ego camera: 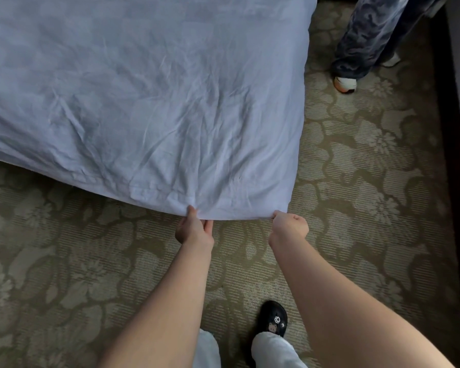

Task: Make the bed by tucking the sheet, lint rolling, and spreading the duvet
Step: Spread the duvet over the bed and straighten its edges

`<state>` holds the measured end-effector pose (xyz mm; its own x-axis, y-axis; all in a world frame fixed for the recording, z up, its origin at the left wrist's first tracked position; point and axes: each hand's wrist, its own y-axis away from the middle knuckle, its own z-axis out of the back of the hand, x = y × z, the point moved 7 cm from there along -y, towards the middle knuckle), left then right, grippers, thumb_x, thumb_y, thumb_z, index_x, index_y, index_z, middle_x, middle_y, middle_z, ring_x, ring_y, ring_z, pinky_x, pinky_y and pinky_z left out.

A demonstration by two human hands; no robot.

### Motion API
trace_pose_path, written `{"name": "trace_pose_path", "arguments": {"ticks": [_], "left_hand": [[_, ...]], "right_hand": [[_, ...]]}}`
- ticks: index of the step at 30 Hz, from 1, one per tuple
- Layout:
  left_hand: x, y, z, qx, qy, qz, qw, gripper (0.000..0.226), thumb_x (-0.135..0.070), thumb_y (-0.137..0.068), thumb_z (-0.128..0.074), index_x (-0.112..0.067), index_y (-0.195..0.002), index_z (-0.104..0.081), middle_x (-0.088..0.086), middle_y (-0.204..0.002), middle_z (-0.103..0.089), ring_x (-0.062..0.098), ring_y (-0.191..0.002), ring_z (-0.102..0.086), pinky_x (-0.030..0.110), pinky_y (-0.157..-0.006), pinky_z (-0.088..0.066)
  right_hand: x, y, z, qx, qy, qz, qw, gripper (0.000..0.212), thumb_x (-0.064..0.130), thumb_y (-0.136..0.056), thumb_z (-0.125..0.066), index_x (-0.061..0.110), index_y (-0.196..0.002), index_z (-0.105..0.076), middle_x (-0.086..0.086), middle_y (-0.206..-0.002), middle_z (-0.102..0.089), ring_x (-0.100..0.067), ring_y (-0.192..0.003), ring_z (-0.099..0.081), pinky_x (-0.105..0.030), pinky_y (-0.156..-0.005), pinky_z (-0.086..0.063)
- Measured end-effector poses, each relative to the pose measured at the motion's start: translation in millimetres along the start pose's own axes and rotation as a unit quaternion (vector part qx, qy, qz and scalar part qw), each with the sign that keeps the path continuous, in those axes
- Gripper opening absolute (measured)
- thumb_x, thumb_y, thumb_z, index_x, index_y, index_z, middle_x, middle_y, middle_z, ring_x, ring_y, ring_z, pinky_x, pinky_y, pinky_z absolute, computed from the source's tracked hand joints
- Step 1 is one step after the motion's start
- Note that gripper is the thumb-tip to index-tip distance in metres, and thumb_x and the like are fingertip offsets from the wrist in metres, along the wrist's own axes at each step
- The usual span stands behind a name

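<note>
A wide, wrinkled white duvet (144,102) fills the upper left of the head view and is lifted above the carpet at its near corner. My left hand (194,228) pinches its near hem between thumb and fingers. My right hand (290,225) is a fist that grips the hem close to the duvet's right corner. Both arms reach forward from the bottom of the view, and creases in the cloth fan out from the two grips. The bed under the duvet is hidden.
Patterned olive carpet (356,181) covers the floor in front and to the right. Another person's legs (367,41) stand at the top right beside the duvet's far edge. A dark wall or furniture edge (441,128) runs along the right. My black shoe (272,318) is below.
</note>
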<state>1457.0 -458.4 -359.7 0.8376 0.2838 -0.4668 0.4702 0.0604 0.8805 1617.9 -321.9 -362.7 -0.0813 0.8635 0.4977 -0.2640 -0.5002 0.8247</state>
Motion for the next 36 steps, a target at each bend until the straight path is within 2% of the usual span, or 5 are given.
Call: {"name": "trace_pose_path", "arguments": {"ticks": [15, 17, 20, 31, 36], "left_hand": [[-3.3, -23.9, 11.3, -0.076, -0.109, -0.027, 0.991, 0.010, 0.000, -0.089, -0.061, -0.006, -0.098, -0.062, 0.009, -0.097, -0.062, 0.016, -0.082, -0.060, 0.025, -0.079, -0.052], [-9.6, -25.4, 6.8, -0.075, -0.183, -0.054, 0.979, 0.020, 0.003, -0.088, -0.061, -0.008, -0.105, -0.061, 0.008, -0.099, -0.061, 0.017, -0.084, -0.060, 0.028, -0.076, -0.051], [-16.1, -23.0, -14.0, -0.032, -0.271, -0.085, 0.958, 0.061, 0.006, -0.086, -0.060, -0.017, -0.140, -0.043, 0.009, -0.130, -0.052, 0.024, -0.114, -0.053, 0.035, -0.095, -0.044], [-1.4, -11.4, -125.2, 0.212, -0.382, -0.061, 0.898, 0.040, -0.016, -0.103, -0.033, -0.022, -0.142, -0.043, -0.003, -0.114, -0.056, 0.016, -0.111, -0.052, 0.032, -0.101, -0.035], [-7.7, -19.1, -130.7, 0.170, -0.394, -0.087, 0.899, 0.031, -0.017, -0.101, -0.038, -0.020, -0.125, -0.057, -0.004, -0.109, -0.062, 0.017, -0.101, -0.057, 0.027, -0.087, -0.044]], "right_hand": [[-1.2, -15.8, -2.5, 0.061, 0.098, -0.012, 0.993, 0.015, 0.003, -0.095, -0.043, 0.012, -0.099, -0.055, -0.016, -0.106, -0.060, -0.017, -0.068, -0.051, -0.019, -0.061, -0.042], [1.6, -14.8, 0.3, 0.045, 0.310, 0.018, 0.950, 0.022, 0.009, -0.095, -0.047, 0.012, -0.114, -0.059, -0.004, -0.107, -0.060, -0.016, -0.086, -0.056, -0.019, -0.072, -0.042], [4.5, -25.1, -14.1, 0.112, 0.157, -0.010, 0.981, 0.020, 0.002, -0.092, -0.045, 0.011, -0.101, -0.060, -0.002, -0.074, -0.049, -0.015, -0.060, -0.041, -0.022, -0.052, -0.036], [80.0, -15.9, -99.8, 0.281, 0.290, 0.171, 0.899, 0.034, 0.011, -0.097, -0.042, 0.008, -0.128, -0.055, -0.006, -0.114, -0.053, -0.020, -0.103, -0.047, -0.026, -0.081, -0.040], [83.9, -30.3, -104.6, 0.232, 0.368, 0.206, 0.876, 0.031, 0.016, -0.095, -0.042, 0.012, -0.125, -0.050, -0.009, -0.122, -0.052, -0.025, -0.102, -0.049, -0.029, -0.083, -0.039]]}}
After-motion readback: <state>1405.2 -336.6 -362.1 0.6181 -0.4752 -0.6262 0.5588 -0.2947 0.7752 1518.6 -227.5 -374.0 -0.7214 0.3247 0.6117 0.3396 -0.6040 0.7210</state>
